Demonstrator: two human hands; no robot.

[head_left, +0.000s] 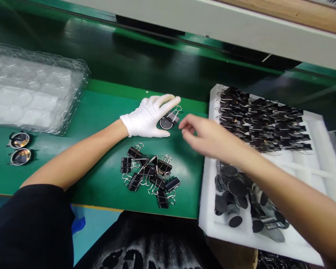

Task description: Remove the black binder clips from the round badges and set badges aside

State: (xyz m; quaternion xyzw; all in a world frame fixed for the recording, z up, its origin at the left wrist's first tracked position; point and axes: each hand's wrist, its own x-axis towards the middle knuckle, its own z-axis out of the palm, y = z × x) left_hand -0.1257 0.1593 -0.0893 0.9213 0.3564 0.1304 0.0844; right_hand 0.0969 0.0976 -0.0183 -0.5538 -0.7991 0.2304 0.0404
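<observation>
My left hand (149,116), in a white glove, is spread over the green mat with its fingers apart. Beside its fingertips and thumb lies a round dark disc (166,123) with a black binder clip (173,117) on it. My bare right hand (194,134) hovers just to the right of them, its fingers curled and blurred; whether something small is between them cannot be made out. A loose pile of black binder clips (149,171) rests on the mat below my left hand.
A white foam tray (208,209) at the right holds rows of clipped pieces (263,119) and loose round discs (236,186). Clear plastic trays (25,93) are at the left, above two round reflective pieces (20,148). A pale ledge (184,18) crosses the back.
</observation>
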